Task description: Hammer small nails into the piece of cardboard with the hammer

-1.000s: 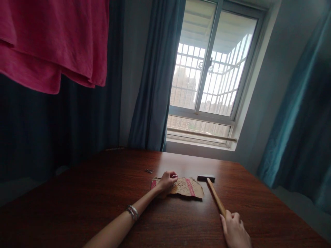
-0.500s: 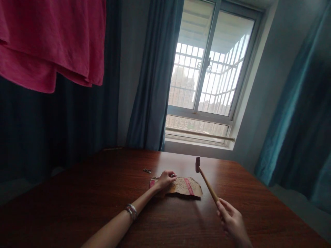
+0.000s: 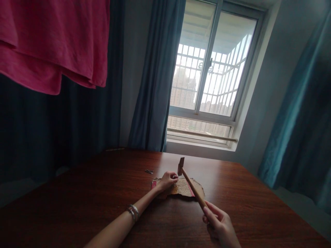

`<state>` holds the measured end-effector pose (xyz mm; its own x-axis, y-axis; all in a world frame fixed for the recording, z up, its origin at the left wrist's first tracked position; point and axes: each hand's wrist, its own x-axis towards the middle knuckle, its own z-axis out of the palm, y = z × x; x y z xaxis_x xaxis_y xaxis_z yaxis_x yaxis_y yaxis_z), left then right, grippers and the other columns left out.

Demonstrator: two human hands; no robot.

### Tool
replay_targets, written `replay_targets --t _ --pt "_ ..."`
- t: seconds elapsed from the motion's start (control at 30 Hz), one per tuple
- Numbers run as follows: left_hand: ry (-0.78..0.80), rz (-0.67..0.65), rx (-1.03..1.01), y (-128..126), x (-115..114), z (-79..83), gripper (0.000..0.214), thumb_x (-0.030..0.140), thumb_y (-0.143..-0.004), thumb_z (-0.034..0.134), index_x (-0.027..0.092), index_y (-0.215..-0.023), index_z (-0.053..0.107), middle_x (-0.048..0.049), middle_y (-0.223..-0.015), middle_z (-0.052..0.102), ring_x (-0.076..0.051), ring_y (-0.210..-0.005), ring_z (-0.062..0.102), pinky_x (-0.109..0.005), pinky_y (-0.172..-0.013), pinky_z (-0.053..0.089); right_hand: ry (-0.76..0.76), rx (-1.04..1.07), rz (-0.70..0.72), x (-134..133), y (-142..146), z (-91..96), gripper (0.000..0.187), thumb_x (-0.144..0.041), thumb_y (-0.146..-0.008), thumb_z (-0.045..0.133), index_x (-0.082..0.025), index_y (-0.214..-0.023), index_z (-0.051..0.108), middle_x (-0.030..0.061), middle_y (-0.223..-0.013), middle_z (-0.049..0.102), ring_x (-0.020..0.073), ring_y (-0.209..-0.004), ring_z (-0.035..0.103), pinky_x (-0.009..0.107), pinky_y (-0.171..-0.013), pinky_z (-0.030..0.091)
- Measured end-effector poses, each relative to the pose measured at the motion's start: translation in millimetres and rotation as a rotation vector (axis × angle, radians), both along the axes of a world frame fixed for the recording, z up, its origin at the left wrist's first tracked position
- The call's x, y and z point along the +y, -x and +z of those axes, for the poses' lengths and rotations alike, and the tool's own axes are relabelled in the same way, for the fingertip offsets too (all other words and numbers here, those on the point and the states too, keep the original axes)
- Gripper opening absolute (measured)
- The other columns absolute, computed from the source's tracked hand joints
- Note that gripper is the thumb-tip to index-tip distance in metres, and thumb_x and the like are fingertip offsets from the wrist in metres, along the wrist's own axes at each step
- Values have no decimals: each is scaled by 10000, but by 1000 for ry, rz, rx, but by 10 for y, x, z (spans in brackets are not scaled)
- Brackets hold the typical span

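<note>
My right hand [image 3: 219, 220] grips the wooden handle of a hammer [image 3: 192, 186]. The hammer's dark head is raised close to the right of my left hand [image 3: 168, 180]. That left hand is closed in a pinch above a torn piece of cardboard [image 3: 184, 187], which has pink stripes and many small holes. What its fingers hold is too small to make out; dark red nails with pale spots show at the fingertips. Behind the hand lie several nails [image 3: 149, 171] in a small pile on the table.
The brown wooden table [image 3: 90, 206] reaches toward a barred window [image 3: 207, 69]. A pink cloth [image 3: 64, 44] hangs at the upper left, in front of dark curtains [image 3: 150, 86]. Another blue curtain [image 3: 289, 137] hangs at the right.
My right hand has swung the hammer to the left, bringing its head from beyond the cardboard's right part to near my left hand. The left hand keeps its pinch over the cardboard.
</note>
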<state>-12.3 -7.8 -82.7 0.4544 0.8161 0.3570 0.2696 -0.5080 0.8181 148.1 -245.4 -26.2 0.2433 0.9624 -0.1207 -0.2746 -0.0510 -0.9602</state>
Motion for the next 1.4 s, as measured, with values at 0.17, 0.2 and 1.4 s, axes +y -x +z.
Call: replay_targets --t 0.17,0.2,1.4 --pt "-28 -4 16 5 14 -13 237 283 -675 540 111 -775 667 -45 -734 659 -159 -688 579 -222 -608 401 -10 37 -11 5 10 -92 692 -546 -518 738 -153 -1068 588 -64 -476 472 -9 -273 231 131 -273 131" --pt "-32 -3 18 5 14 -10 234 278 -674 538 111 -773 667 -45 -732 658 -157 -685 577 -221 -609 400 -15 44 -3 6 7 -109 698 -544 -521 738 -148 -1074 583 -64 -476 472 -10 -275 230 131 -277 130" --pt "-7 29 63 19 -33 54 170 232 -648 556 110 -723 647 -38 -702 634 -145 -669 548 -212 -593 371 -2 28 0 -51 49 -81 773 -571 -528 721 -116 -1129 548 -63 -491 466 -25 -283 197 126 -290 69"
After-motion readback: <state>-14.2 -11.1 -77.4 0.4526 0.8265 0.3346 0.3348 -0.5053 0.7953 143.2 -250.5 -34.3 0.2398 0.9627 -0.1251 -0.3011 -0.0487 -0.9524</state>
